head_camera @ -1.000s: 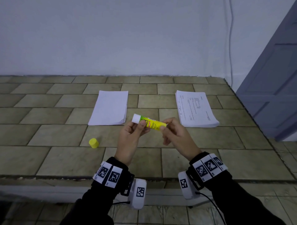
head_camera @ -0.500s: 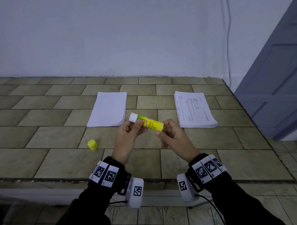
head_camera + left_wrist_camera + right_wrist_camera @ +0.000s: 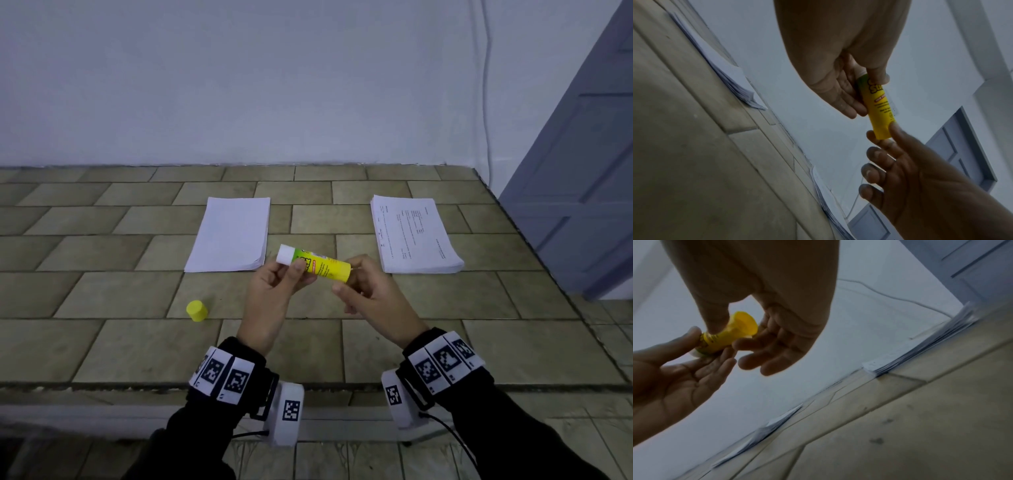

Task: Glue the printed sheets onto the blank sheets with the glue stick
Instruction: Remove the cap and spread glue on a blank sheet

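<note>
Nearest the body, both wrists carry marker bands and hang above the front edge of the tiled counter (image 3: 102, 346); compared with the frames a second and half a second earlier they sit in almost the same place — the pair has drifted only slightly, and the stick's tilt is unchanged. The left hand (image 3: 274, 294) pinches the glue stick (image 3: 313, 263) near its white end between thumb and fingers; the right hand (image 3: 370, 294) pinches the yellow base end between thumb and forefinger, with the other fingers loosely spread below it, as the left wrist view shows; the stick is thus held in the air between the two hands, clear of the counter. The change over the last second appears confined to the right fingertips at the base, which suggests the base is being twisted to raise the glue, though no rotation can be confirmed. Left of the hands, the yellow cap (image 3: 196, 310) lies on the tile, so the stick is already uncapped. Farther back, the blank sheets (image 3: 233, 233) form a stack at left and the printed sheets (image 3: 414, 236) a stack at right — well apart, both undisturbed; judged from this, no glue has yet been applied and no sheet lifted, so the task stands at preparation of the stick.
</note>
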### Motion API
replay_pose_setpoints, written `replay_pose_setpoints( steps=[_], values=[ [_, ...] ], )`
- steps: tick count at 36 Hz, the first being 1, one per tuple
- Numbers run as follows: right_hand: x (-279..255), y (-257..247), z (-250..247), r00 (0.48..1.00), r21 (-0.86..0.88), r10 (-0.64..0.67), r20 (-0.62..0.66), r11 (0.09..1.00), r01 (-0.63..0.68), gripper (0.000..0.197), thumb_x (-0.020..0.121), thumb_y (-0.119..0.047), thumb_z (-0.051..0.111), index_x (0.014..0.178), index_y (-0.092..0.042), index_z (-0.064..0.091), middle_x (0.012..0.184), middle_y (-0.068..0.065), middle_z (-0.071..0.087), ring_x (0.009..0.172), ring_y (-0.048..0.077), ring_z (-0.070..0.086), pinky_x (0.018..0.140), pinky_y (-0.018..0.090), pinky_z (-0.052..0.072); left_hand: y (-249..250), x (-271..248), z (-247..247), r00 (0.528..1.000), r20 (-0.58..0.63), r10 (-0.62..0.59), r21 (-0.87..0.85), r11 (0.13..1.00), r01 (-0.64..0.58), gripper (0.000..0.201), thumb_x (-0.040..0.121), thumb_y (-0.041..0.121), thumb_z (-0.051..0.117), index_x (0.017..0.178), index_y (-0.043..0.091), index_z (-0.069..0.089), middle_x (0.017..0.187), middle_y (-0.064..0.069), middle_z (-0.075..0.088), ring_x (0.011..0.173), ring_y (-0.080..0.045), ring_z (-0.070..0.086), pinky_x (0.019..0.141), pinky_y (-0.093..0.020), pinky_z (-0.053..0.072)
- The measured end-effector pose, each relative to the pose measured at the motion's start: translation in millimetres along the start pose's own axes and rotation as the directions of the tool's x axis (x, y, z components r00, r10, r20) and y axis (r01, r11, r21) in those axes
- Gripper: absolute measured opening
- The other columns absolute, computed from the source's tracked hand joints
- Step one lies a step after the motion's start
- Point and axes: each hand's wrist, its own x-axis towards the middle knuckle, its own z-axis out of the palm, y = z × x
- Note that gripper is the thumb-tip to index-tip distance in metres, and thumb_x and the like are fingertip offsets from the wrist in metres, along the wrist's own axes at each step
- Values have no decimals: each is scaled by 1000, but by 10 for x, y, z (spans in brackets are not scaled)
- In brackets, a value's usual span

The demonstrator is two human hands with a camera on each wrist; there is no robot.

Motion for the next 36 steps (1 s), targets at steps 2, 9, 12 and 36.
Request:
replay_pose_setpoints(
  steps=[2, 9, 12, 36],
  values=[
    [0, 24, -7, 998, -27, -56, -16, 998, 56, 12, 92, -20, 63, 99, -17, 54, 70, -5, 54, 61, 13, 54, 60, 31, 51, -1, 3, -3, 1000, 8, 1, -10, 1000, -1, 35, 83, 28, 60, 103, 1, 65, 90, -4, 75, 84, -14, 72, 87, -29, 58],
    [-30, -31, -26, 994, 122, 76, 76, 989, -85, 48, 94, -44, 39, 65, -6, 46, 49, 2, 40, 38, 18, 39, 48, 28, 38, -65, -5, -35, 996, 87, -27, 1, 1000, 27, 77, 63, 65, 80, 104, 1, 66, 98, -9, 75, 91, -20, 72, 84, -28, 57],
    [-21, -11, -17, 992, 89, 94, 83, 991, -101, 54, 95, -51, 35, 73, -6, 54, 53, 10, 46, 41, 19, 44, 48, 27, 42, -70, -16, -31, 998, 64, -21, -10, 1000, 22, 75, 64, 64, 80, 104, 2, 66, 98, -8, 75, 91, -19, 72, 86, -28, 56],
    [-1, 4, 12, 994, -18, 107, 37, 994, -106, 14, 98, -23, 54, 108, -12, 52, 65, 1, 57, 52, 13, 54, 51, 30, 48, -127, 0, -85, 1000, 13, 2, -12, 1000, -2, 36, 81, 34, 68, 102, 5, 65, 92, -1, 76, 88, -14, 71, 81, -23, 57]
  ],
)
